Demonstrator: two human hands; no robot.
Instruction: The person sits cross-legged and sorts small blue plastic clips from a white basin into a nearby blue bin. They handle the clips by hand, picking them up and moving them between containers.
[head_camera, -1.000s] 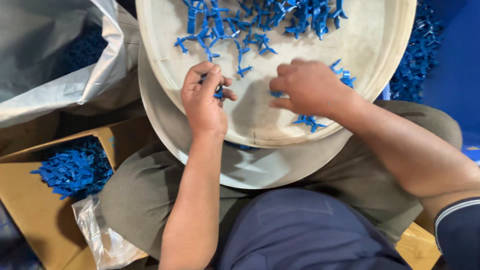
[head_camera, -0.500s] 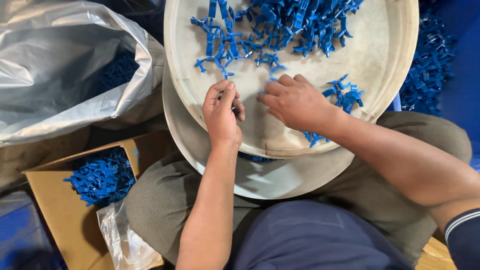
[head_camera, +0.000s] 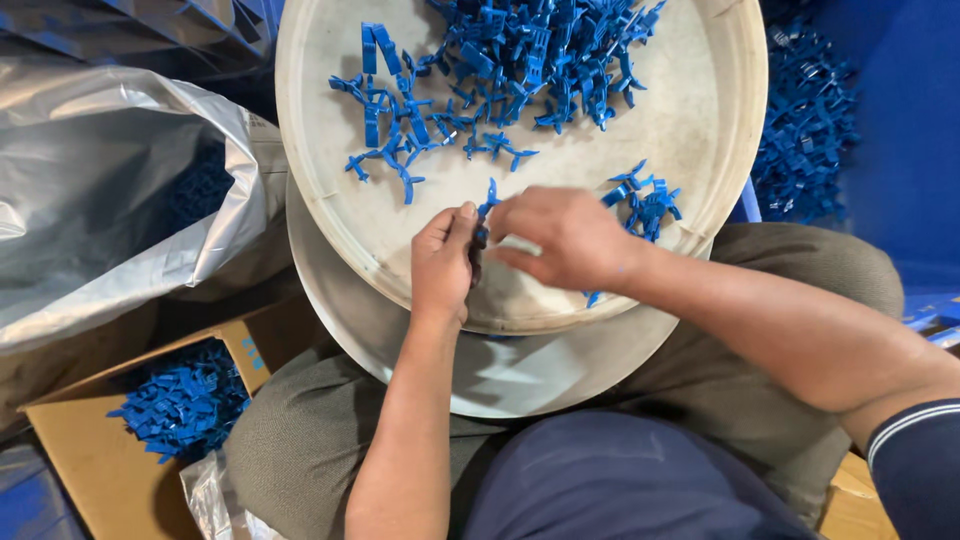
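Note:
A round cream tray (head_camera: 700, 130) rests on my lap, stacked on a second tray (head_camera: 520, 385). A heap of small blue plastic parts (head_camera: 530, 55) lies on its far side, with a smaller cluster (head_camera: 645, 205) near its right rim. My left hand (head_camera: 443, 262) and my right hand (head_camera: 560, 238) meet over the near part of the tray. Both pinch one small blue part (head_camera: 488, 203) between their fingertips.
A cardboard box (head_camera: 95, 470) with blue parts (head_camera: 185, 400) stands at lower left, with a clear plastic bag (head_camera: 215, 500) beside it. A large silver plastic bag (head_camera: 110, 210) lies to the left. More blue parts (head_camera: 805, 130) fill a blue bin on the right.
The view has shifted, so the tray sits lower and more to the right in frame. My hands have come together and now hold one blue part between them.

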